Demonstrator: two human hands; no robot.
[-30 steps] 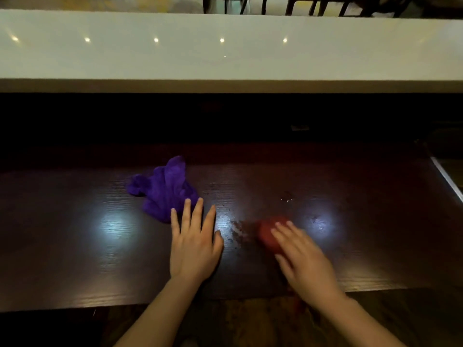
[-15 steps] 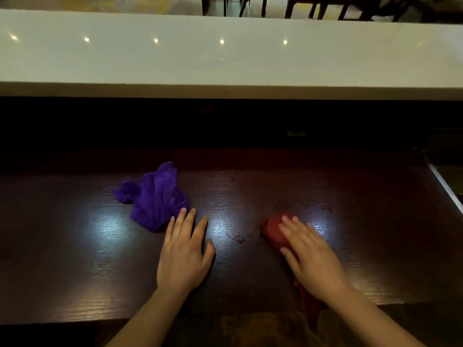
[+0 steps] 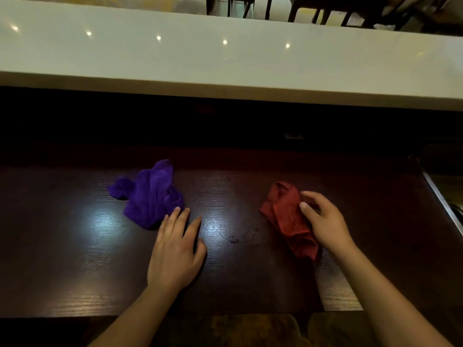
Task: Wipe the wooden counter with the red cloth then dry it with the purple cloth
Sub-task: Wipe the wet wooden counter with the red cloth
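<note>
The dark wooden counter stretches across the lower half of the head view. A crumpled red cloth lies on it right of centre, and my right hand grips its right side with curled fingers and thumb. The bunched purple cloth rests left of centre. My left hand lies flat on the wood, fingers apart, its fingertips just touching the purple cloth's near edge. A few wet streaks glisten between my hands.
A white raised bar top runs along the back, above a dark recess. A pale metal edge bounds the counter on the right. Chair legs stand beyond the bar. The counter's front edge is near my forearms.
My right hand has slid the red cloth away and to the right, and has gone from pressing flat on it to gripping it. My left hand stays flat by the purple cloth.
</note>
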